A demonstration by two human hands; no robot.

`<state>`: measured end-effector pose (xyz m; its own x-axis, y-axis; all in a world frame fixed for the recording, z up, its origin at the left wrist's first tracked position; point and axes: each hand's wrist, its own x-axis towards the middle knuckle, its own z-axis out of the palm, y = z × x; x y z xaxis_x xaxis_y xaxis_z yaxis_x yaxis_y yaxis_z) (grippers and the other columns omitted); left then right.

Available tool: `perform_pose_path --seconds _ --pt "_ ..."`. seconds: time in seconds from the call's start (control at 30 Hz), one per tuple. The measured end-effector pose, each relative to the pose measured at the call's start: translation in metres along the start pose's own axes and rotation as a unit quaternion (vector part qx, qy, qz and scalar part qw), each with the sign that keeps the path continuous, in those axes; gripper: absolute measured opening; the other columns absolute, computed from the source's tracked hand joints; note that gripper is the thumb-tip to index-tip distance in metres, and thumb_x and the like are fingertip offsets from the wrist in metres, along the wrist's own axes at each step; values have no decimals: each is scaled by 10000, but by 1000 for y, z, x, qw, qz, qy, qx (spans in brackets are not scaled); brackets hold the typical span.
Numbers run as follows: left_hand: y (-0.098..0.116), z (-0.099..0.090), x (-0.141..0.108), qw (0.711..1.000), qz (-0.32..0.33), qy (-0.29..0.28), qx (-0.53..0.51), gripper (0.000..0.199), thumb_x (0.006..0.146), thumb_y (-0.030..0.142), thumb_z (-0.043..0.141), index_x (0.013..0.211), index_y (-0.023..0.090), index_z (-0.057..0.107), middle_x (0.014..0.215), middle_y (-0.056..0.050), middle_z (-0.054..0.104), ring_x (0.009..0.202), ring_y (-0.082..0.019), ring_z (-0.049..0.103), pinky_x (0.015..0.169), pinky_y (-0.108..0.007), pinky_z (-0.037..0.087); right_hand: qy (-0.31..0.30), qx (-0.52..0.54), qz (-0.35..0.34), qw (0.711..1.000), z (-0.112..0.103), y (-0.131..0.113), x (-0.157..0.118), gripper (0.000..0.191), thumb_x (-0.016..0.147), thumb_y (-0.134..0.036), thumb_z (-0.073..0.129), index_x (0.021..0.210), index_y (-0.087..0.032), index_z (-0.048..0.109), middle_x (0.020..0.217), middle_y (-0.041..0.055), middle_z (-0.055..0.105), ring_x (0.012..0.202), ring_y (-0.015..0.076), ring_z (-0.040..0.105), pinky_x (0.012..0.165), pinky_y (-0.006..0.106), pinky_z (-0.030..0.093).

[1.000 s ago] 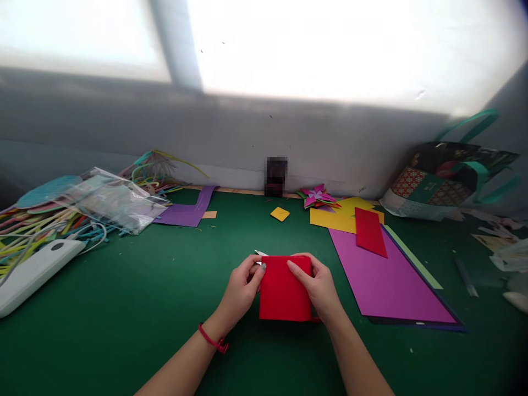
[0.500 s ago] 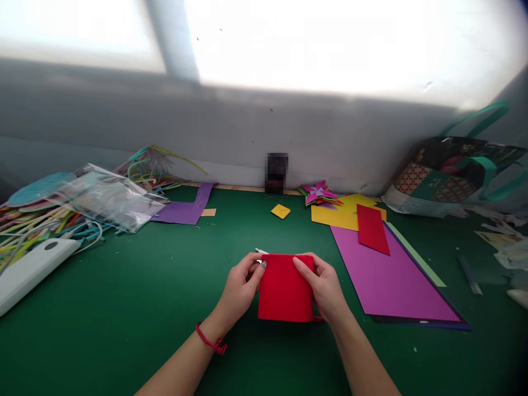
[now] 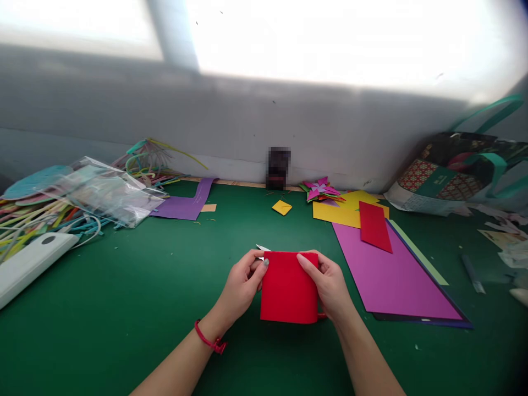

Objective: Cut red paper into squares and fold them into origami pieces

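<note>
A folded sheet of red paper (image 3: 289, 289) is held up in front of me, over the green table. My left hand (image 3: 244, 280) pinches its upper left corner between thumb and fingers. At the upper right, my right hand (image 3: 328, 278) grips the sheet with the thumb on the front and the fingers behind. A pale pointed blade (image 3: 261, 247) sticks out past the paper's top left corner, and a bit of red handle (image 3: 322, 316) shows below my right hand. These look like parts of scissors, mostly hidden behind the paper.
Purple sheets (image 3: 396, 275), yellow paper (image 3: 336, 214) and a red strip (image 3: 375, 226) lie to the right, by folded stars (image 3: 322, 188). A small yellow square (image 3: 282, 207) lies ahead. Pipe cleaners, a plastic bag (image 3: 119, 192) and a white device (image 3: 37, 264) are left; a patterned bag (image 3: 445, 176) stands right.
The red paper and my right hand have shifted slightly right. My left hand keeps its pinch with little movement, and the view has tilted down a little.
</note>
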<state>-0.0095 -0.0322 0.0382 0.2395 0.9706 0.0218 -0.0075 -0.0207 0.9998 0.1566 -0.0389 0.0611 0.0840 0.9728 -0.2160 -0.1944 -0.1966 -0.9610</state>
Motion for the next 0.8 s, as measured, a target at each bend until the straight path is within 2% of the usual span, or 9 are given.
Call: perform_pose_path --seconds 0.6,0.7,0.8 --pt "0 1 0 1000 -8 -8 -26 165 861 340 416 824 192 477 516 81 331 465 -54 296 436 -166 245 -24 9 10 1000 -1 -5 -4 268 677 -447 641 752 -193 600 712 27 623 664 221 589 551 300 475" --pt "-1 0 1 999 -11 -7 -32 161 858 337 422 814 190 474 512 82 324 459 -52 284 427 -165 232 -32 11 8 999 -2 -5 -3 265 694 -438 630 788 -190 611 743 33 628 704 224 588 568 288 470" --pt "-2 -1 2 999 -11 0 -37 154 855 331 426 810 191 471 512 83 305 457 -53 269 424 -166 223 -54 13 13 998 -6 -6 -2 304 735 -453 579 872 -185 621 765 47 631 709 217 584 509 246 439"
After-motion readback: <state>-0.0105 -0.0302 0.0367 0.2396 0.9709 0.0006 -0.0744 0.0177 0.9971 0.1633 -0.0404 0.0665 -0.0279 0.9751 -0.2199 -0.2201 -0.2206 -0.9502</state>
